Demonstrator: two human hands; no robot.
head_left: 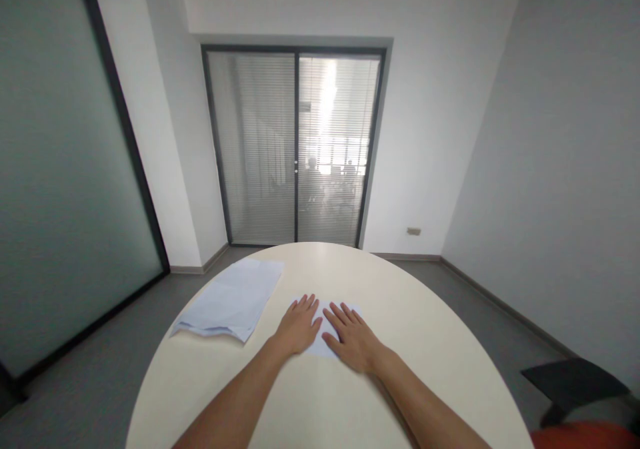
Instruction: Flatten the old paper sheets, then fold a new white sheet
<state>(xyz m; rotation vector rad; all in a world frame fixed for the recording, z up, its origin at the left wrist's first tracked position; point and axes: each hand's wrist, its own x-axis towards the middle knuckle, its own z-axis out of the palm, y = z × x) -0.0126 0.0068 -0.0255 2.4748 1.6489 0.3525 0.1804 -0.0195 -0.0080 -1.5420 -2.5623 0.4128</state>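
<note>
A small sheet of white paper (320, 348) lies on the round table, partly covered by both hands. My left hand (299, 326) rests flat on its left part, fingers stretched forward. On the right part lies my right hand (353, 337), palm down with the fingers spread. A strip of the sheet shows between the two thumbs. To the left, apart from my hands, is a larger stack of white paper (233, 299) with uneven, slightly lifted near edges.
The cream round table (400, 316) has a curved edge all around. At the lower right, beside the table, stand a black chair part (575, 379) and something red (583, 436). A glass door with blinds (295, 142) is beyond the far edge.
</note>
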